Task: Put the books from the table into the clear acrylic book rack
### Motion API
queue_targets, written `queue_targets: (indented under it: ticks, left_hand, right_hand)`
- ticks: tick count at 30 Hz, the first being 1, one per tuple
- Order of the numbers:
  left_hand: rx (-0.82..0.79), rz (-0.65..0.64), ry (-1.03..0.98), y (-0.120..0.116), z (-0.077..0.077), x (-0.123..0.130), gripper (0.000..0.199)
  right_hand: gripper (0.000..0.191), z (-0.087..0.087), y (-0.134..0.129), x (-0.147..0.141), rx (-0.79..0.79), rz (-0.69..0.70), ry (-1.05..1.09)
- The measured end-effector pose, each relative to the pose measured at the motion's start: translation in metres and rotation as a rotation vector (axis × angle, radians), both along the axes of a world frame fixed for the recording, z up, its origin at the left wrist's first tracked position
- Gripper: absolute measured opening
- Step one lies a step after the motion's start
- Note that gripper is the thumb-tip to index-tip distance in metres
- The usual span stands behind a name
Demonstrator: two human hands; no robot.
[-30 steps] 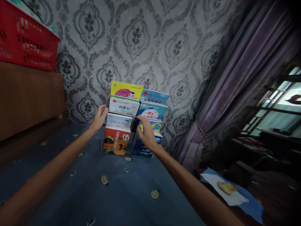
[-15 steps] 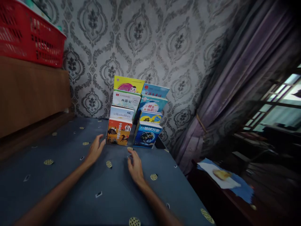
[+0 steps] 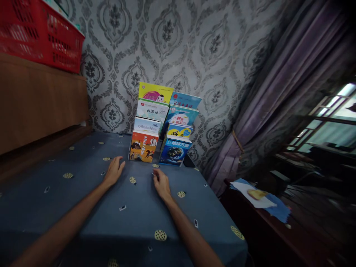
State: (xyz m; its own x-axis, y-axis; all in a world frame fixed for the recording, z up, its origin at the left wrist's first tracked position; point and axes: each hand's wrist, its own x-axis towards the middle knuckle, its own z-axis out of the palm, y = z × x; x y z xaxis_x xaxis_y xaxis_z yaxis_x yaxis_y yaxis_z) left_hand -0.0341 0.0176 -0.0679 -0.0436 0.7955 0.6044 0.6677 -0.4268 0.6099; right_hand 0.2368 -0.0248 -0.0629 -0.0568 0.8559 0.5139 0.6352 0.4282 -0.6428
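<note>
Two columns of upright books stand near the wall. At the front left is an orange book (image 3: 144,147), with a pale blue one, a white one (image 3: 152,111) and a yellow one (image 3: 155,92) stepped up behind it. The right column has a dark blue globe book (image 3: 174,151) in front and a yellow-and-blue book and two light blue ones behind. My left hand (image 3: 114,171) is open and holds nothing, left of the orange book. My right hand (image 3: 162,184), also holding nothing, is open in front of the globe book. Neither hand touches a book.
A blue patterned cloth (image 3: 139,218) covers the table. At the left, a red basket (image 3: 59,44) sits on a wooden cabinet (image 3: 41,100). A purple curtain (image 3: 258,96) hangs at the right, beside a lower dark surface bearing a blue and white cloth (image 3: 274,204).
The view has tilted down, so the table's front edge now shows. My left hand sits slightly farther from the orange book. The books stand as before.
</note>
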Motion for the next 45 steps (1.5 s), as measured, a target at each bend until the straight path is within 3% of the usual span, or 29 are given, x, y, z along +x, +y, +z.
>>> queue_targets:
  ticks: [9,31,45]
  left_hand:
    - [0.039,-0.016,0.106,0.0002,-0.0062,0.0015,0.031]
    - [-0.02,-0.026,0.122,0.0019,-0.0105,0.0007,0.024]
    - [-0.046,-0.034,0.103,-0.005,-0.0006,0.002,0.028]
  right_hand:
    - [0.032,-0.0022,0.0029,0.0014,-0.011,0.005,0.011]
    - [0.032,-0.0018,0.0006,0.0006,-0.075,0.02,0.01]
    - [0.032,0.0027,-0.005,-0.0033,-0.072,0.021,0.025]
